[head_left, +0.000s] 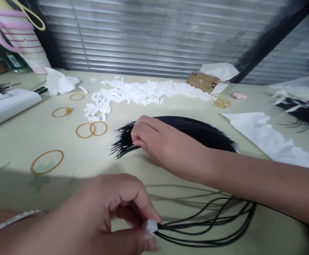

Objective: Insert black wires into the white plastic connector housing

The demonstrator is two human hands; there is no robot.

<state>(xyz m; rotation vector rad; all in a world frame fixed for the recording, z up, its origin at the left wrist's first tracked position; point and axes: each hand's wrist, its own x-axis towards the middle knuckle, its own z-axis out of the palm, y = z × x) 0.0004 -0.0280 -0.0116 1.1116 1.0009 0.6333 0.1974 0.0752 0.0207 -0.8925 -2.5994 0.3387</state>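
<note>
Between its thumb and fingers, my left hand [125,209] pinches a small white connector [151,226] low in the view. Several black wires [210,226] run from the connector to the right, loop, and pass beneath my right forearm. My right hand [154,138] lies over the left part of a thick bundle of black wires [194,129], its fingers closed at the bundle. Whether a wire is between those fingertips is hidden. Stripped silvery ends show at the bundle's left tip.
White connectors [138,90] are heaped behind the bundle. Rubber bands [47,162] lie at left. A tumbler [24,39] stands back left, near a white case [11,106]. At right are white paper [273,138] and more black wires [305,111].
</note>
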